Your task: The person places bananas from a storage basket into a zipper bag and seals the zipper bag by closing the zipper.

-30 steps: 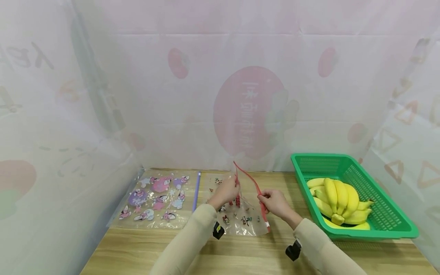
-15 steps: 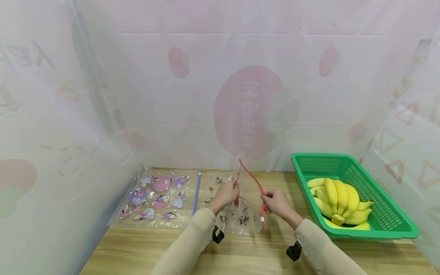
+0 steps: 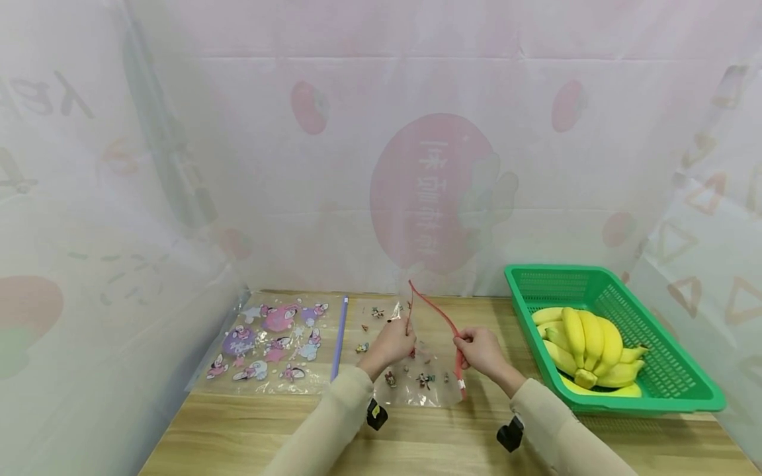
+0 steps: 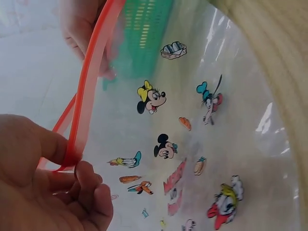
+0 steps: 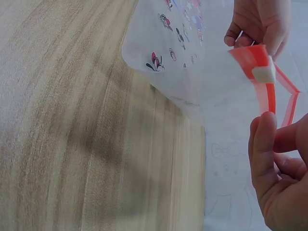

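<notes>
A clear zip bag [image 4: 192, 144] printed with small cartoon figures has a red zip strip [image 3: 437, 309] along its mouth. My left hand [image 3: 393, 342] pinches one lip of that strip between thumb and fingers, as the left wrist view shows. My right hand [image 3: 479, 350] pinches the other lip, close to the white slider [image 5: 263, 74] at one end. Between the hands the mouth stands spread, its two red edges meeting in a peak on the far side. No contents show inside the bag.
A second clear bag [image 3: 274, 344] with pink and purple prints and a purple zip strip [image 3: 340, 337] lies flat at the left. At the right a green basket [image 3: 684, 390] holds bananas [image 3: 586, 350]. A white printed sheet [image 3: 333, 165] hangs behind the wooden table [image 3: 417, 443].
Both hands keep their pinch on the red strip. The bag's mouth shifts slightly and its front end swings a little left, then back right. The basket and purple-zip bag stay put.
</notes>
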### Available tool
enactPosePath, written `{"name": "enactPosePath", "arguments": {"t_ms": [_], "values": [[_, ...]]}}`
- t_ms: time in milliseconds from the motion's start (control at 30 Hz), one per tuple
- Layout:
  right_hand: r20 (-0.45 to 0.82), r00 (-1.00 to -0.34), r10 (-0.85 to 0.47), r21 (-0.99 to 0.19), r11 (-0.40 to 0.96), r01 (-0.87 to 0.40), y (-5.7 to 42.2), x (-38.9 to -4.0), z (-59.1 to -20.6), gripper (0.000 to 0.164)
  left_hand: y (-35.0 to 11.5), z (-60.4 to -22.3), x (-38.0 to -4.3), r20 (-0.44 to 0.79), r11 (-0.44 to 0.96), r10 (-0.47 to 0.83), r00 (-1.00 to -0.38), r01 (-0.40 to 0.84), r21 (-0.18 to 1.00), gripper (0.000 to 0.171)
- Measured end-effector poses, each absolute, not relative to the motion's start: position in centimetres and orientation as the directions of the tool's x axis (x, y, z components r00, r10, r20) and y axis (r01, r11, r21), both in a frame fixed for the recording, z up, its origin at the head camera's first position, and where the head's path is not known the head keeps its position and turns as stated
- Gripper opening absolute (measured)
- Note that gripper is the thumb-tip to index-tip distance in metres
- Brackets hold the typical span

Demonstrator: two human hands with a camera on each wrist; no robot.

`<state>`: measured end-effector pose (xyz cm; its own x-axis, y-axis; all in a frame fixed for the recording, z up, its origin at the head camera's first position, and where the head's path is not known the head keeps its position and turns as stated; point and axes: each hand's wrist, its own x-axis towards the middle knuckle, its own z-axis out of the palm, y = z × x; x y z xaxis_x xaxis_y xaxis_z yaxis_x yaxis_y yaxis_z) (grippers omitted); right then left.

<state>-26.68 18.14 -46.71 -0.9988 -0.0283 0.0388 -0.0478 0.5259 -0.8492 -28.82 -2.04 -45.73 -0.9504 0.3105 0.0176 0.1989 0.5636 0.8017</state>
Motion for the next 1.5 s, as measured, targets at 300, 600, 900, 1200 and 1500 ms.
{"name": "enactPosePath", "arguments": {"t_ms": [300,600,900,1200,1500], "values": [[0.023,-0.999,-0.033,-0.859,0.511,-0.037,18.1,-26.7,-46.9,0.014,-0.7,-47.6,-28.1,0.018,0.608,0.246,-0.969,0.169,0.776,0.026],[0.012,-1.000,-0.018,-0.873,0.487,-0.019,18.7,-26.7,-47.1,0.014,-1.3,-47.5,-28.2,0.016,0.556,0.249,-0.968,0.156,0.817,0.031],[-0.020,-1.000,-0.020,-0.893,0.451,0.009,19.3,-27.0,-47.5,0.015,-2.2,-46.5,-28.5,0.026,0.521,0.274,-0.961,0.172,0.836,0.025],[-0.046,-0.999,0.027,-0.891,0.451,0.053,19.8,-27.1,-47.1,0.016,-2.6,-45.0,-28.8,0.062,0.509,0.234,-0.970,0.177,0.842,0.026],[-0.042,-0.998,0.037,-0.872,0.486,0.055,20.0,-27.1,-46.9,0.017,-2.9,-45.0,-29.3,0.113,0.510,0.206,-0.972,0.206,0.835,0.029]]}}
